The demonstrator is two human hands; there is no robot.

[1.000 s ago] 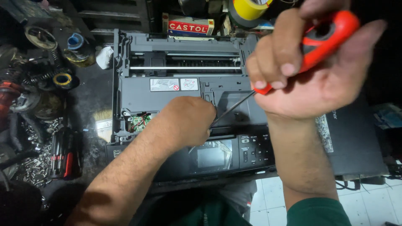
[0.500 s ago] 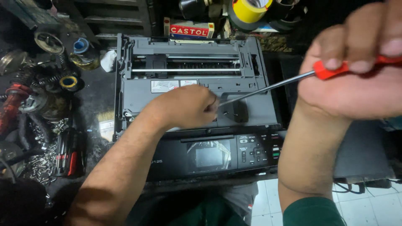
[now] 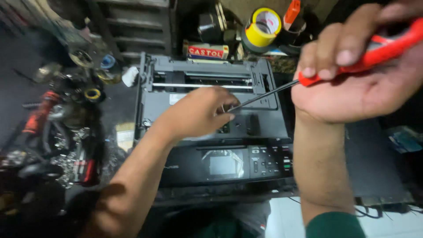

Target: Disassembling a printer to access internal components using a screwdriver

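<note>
Over the open printer [image 3: 207,101], right hand [image 3: 352,83] gripping the red screwdriver [image 3: 379,48] swung higher; left hand [image 3: 198,112] now pinches its tip, steadying it.

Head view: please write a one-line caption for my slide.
Right hand holds a red-handled screwdriver over an opened printer; left hand steadies its tip.

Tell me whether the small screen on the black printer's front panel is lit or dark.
Dark. The small screen on the black printer shows only grey reflections, no lit picture; whether the printer has power cannot be told.
</note>
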